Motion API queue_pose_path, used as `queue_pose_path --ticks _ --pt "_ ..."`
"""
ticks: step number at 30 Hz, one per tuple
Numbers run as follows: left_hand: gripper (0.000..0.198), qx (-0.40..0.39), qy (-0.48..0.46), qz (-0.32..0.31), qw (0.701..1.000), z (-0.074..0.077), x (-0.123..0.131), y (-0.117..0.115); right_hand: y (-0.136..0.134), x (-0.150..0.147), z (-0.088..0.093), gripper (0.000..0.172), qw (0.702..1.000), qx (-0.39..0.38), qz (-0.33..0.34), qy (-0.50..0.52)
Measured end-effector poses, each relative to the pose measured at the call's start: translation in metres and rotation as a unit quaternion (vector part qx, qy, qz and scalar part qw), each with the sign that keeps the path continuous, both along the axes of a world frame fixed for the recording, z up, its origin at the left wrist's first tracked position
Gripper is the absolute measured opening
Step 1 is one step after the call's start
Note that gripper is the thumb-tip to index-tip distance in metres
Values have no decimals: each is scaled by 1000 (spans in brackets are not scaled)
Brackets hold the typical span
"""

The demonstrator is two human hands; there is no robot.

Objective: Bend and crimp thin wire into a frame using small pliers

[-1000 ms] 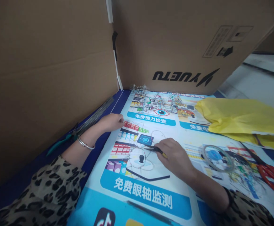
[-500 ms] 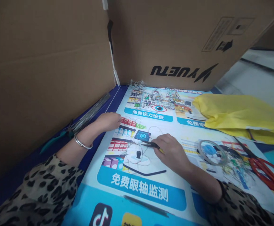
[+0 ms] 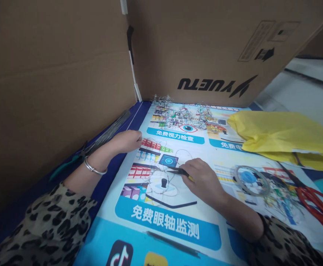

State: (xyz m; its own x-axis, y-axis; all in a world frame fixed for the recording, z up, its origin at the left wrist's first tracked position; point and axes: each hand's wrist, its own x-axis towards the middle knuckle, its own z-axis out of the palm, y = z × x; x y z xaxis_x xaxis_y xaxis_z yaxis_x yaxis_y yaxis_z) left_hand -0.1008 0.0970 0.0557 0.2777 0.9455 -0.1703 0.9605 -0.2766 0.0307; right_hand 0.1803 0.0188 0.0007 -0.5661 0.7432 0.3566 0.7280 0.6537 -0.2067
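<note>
My left hand [image 3: 128,141] is closed in a pinch at the left edge of the printed sheet; what lies between its fingertips is too fine to see clearly. A thin looped wire [image 3: 187,152] spreads over the sheet between my hands. Wrapped in my right hand [image 3: 201,179] are small long-nose pliers [image 3: 179,171], with dark pointed jaws aimed left and a bit of yellow handle showing. The jaws are just above the sheet, close to the wire; whether they grip it I cannot tell.
Cardboard panels [image 3: 194,44] wall off the back and left. Wire tangles [image 3: 204,112] lie at the far edge. Straight wires [image 3: 108,127] and a teal-handled tool [image 3: 64,168] lie left. Rightward are a yellow bag [image 3: 283,133], a clear ring-shaped roll [image 3: 265,181] and red-handled scissors [image 3: 316,207].
My left hand has shifted very slightly left and up. The right hand and its pliers stay almost where they were.
</note>
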Motion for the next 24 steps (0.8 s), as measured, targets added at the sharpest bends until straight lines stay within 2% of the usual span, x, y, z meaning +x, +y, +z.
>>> queue_pose_path --ticks 10,16,24 --pt "24 -18 36 16 999 0 4 -5 1 2 -4 18 1000 20 3 -1" --pt "29 -19 73 8 997 1 14 -10 1 2 -4 18 1000 10 4 -5" --pt "32 -18 93 -2 996 1 13 -10 1 2 -3 18 1000 -4 5 -8"
